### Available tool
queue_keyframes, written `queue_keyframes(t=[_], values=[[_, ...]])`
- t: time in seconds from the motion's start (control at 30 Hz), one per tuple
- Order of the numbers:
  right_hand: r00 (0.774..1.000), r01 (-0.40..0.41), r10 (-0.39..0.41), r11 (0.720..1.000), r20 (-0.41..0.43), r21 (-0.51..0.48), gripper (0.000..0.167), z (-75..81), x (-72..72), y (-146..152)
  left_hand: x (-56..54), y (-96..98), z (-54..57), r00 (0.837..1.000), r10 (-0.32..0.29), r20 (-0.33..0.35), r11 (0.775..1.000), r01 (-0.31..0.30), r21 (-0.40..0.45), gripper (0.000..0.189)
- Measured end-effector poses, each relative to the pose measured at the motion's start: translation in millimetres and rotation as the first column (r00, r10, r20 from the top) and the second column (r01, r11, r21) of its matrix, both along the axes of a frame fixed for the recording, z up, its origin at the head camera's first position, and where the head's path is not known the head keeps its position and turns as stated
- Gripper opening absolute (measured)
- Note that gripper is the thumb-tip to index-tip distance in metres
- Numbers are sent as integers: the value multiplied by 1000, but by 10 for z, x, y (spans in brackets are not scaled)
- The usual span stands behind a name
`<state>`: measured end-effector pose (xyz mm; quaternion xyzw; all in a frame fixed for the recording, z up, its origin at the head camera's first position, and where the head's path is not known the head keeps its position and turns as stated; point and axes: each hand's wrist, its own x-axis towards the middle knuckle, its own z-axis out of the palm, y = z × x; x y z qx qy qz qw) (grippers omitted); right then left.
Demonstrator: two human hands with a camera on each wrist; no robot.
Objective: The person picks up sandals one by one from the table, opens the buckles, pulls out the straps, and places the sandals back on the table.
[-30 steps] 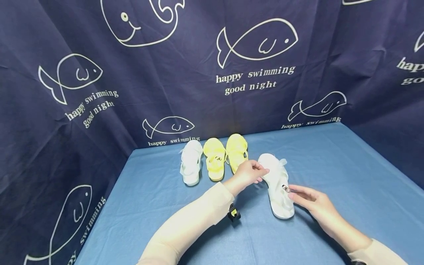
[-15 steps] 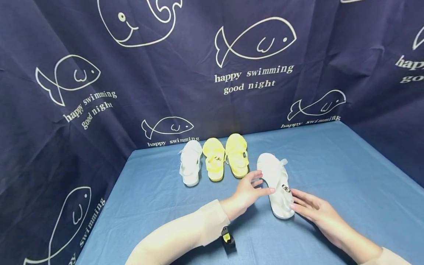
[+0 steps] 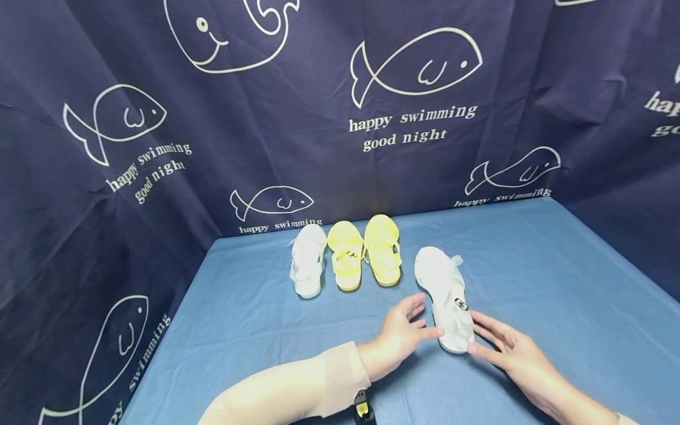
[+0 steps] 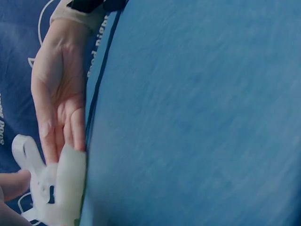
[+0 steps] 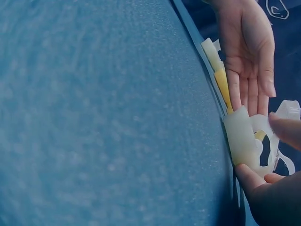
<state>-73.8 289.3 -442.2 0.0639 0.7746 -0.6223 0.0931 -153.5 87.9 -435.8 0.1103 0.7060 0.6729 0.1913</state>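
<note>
A white sandal (image 3: 438, 274) with a dark oval buckle on its strap lies on the table at right, sole down, toe pointing away. My left hand (image 3: 395, 336) is beside its left edge, fingers extended and thumb tip at the heel part. Against the right side of the heel rests my right hand (image 3: 512, 351), its fingers extended and its thumb low near the heel end. The left wrist view shows the right hand (image 4: 61, 89) with straight fingers at the sandal (image 4: 70, 183). In the right wrist view, the left hand (image 5: 247, 52) reaches the sandal (image 5: 240, 136) from the other side.
Two yellow sandals (image 3: 347, 265) (image 3: 382, 260) and a white sandal (image 3: 307, 260) stand in a row at the back of the blue table (image 3: 239, 354). A dark curtain (image 3: 297, 136) with fish drawings hangs behind. A black device (image 3: 363, 408) is strapped at the left wrist.
My left hand has moved from the sandal's front part back toward the heel, and its fingers have spread. The right hand has slid slightly nearer the heel, off the buckle. The sandal barely shifts.
</note>
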Motion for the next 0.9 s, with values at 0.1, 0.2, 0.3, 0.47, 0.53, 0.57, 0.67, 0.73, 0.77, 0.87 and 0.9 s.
queue_keyframes(t=[0.1, 0.2, 0.3, 0.47, 0.53, 0.57, 0.67, 0.73, 0.77, 0.87, 0.9], values=[[999, 16, -15, 1000, -52, 17, 73, -41, 7, -3, 54, 14, -9, 1000, 14, 18, 1000, -14, 14, 66], [995, 35, -30, 998, -98, 43, 71, -62, 11, -6, 94, 37, -30, 999, 21, 33, 999, -23, 39, 63], [993, 62, -55, 996, -108, 62, 70, -61, 9, -19, 124, 56, -60, 999, 28, 45, 997, -31, 65, 60], [993, 97, -89, 990, -83, 103, 71, -51, -13, -58, 136, 73, -96, 999, 31, 30, 997, -33, 66, 56], [992, 110, -102, 987, -69, 121, 73, -49, -25, -69, 132, 79, -104, 999, 34, 32, 997, -36, 70, 55], [992, 114, -107, 986, -63, 125, 73, -48, -31, -72, 130, 82, -105, 999, 36, 36, 997, -39, 72, 55], [991, 123, -117, 986, -62, 110, 74, -39, -61, -72, 117, 97, -100, 998, 48, 50, 995, -52, 86, 54], [991, 124, -119, 989, -68, 78, 74, -33, -95, -67, 100, 109, -90, 997, 57, 54, 994, -62, 88, 54], [990, 123, -119, 990, -73, 61, 74, -32, -116, -62, 87, 116, -85, 997, 62, 53, 994, -67, 88, 53], [989, 123, -121, 992, -82, 17, 74, -31, -184, -49, 40, 142, -78, 996, 77, 47, 993, -81, 83, 51], [989, 123, -122, 992, -86, 4, 74, -31, -208, -45, 22, 151, -76, 996, 80, 46, 993, -84, 82, 51]])
